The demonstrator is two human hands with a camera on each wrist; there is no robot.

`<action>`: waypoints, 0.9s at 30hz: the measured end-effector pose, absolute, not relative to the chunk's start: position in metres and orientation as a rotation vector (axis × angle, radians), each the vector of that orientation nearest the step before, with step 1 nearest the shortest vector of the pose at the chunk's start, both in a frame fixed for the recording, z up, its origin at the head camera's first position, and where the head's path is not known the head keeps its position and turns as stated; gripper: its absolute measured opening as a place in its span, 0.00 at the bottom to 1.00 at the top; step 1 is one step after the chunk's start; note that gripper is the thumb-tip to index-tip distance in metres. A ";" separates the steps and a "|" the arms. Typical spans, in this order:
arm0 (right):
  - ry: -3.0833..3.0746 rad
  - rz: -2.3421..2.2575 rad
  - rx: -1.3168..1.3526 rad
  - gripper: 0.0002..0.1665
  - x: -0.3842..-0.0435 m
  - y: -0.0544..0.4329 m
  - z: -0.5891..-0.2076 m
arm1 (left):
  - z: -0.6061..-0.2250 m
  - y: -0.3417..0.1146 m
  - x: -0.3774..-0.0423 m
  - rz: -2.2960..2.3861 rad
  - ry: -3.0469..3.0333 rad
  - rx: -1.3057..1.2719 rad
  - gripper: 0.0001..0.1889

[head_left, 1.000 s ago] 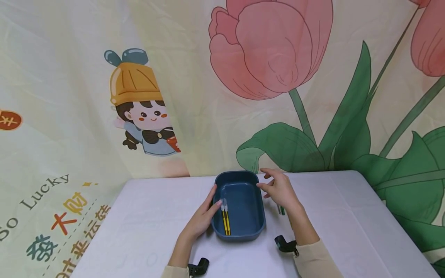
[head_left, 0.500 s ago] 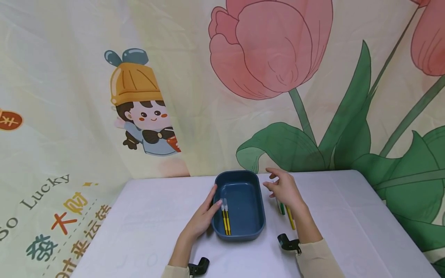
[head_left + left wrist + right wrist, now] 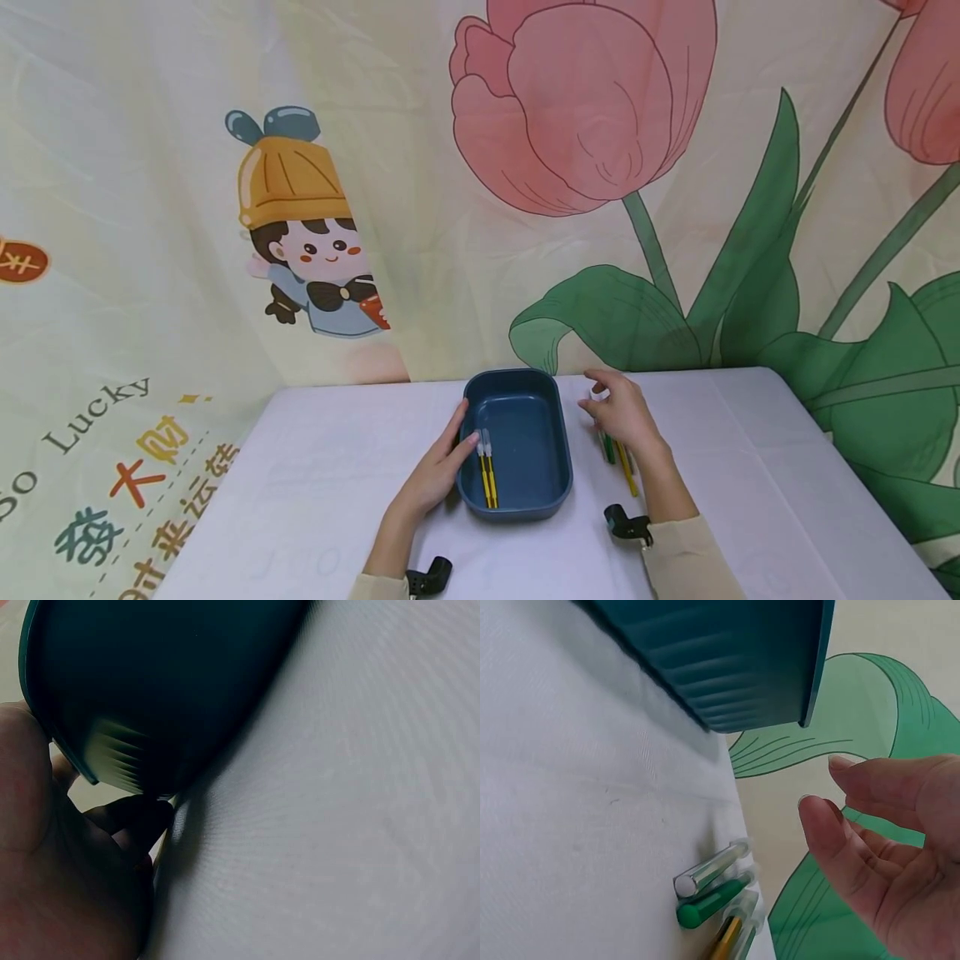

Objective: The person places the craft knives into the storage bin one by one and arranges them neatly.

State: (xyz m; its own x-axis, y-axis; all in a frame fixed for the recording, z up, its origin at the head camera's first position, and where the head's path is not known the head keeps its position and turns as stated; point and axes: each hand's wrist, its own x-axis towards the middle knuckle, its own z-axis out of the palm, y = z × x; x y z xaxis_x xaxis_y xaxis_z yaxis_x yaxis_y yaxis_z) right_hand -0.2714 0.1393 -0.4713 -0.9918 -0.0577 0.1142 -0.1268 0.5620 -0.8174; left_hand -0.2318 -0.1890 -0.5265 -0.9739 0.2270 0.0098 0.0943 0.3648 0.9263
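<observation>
A dark blue plastic bin (image 3: 534, 458) stands on the table, with two yellow pens (image 3: 487, 482) with clear caps lying along its left side. My left hand (image 3: 437, 473) grips the bin's left wall, thumb at the rim and fingers outside. To the right of the bin, my right hand (image 3: 624, 415) hovers with thumb and fingers apart and nothing between them. Below it on the cloth lie a green pen (image 3: 711, 904), a clear silvery pen (image 3: 709, 870) and a yellow pen (image 3: 627, 471), with another clear-capped pen beside them. In the head view that hand partly covers these pens.
A white cloth (image 3: 330, 467) covers the table. Behind its far edge hangs a printed curtain (image 3: 420, 208) with tulips and a cartoon figure. Each wrist carries a small black camera, the right wrist's camera (image 3: 626, 523) standing close over the cloth.
My right hand has moved right, from beside the bin's rim to over the loose pens. The yellow pen on the cloth has come into view. Left hand and bin have stayed put.
</observation>
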 end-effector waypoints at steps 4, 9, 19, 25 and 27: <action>-2.754 1.353 0.158 0.32 -0.272 0.141 -0.476 | -0.526 -0.190 -0.231 1.682 2.492 0.304 0.36; -2.829 1.187 0.151 0.29 -0.273 0.142 -0.481 | -0.526 -0.191 -0.230 1.678 2.490 0.312 0.36; -2.888 1.046 0.122 0.27 -0.276 0.137 -0.489 | -0.525 -0.192 -0.229 1.669 2.495 0.307 0.36; -2.897 1.016 0.124 0.27 -0.278 0.137 -0.491 | -0.525 -0.190 -0.230 1.675 2.497 0.311 0.35; -2.899 1.007 0.121 0.26 -0.278 0.136 -0.492 | -0.525 -0.190 -0.230 1.684 2.495 0.316 0.34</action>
State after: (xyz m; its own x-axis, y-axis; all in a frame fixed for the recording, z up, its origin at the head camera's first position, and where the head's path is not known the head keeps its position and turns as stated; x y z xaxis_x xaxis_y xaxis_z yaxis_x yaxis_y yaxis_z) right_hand -0.2780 0.1363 -0.4922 -0.9944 -0.0512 0.0921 -0.0972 0.7823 -0.6153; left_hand -0.2297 -0.1897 -0.5248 -0.9718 0.2348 0.0215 0.1078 0.3612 0.9262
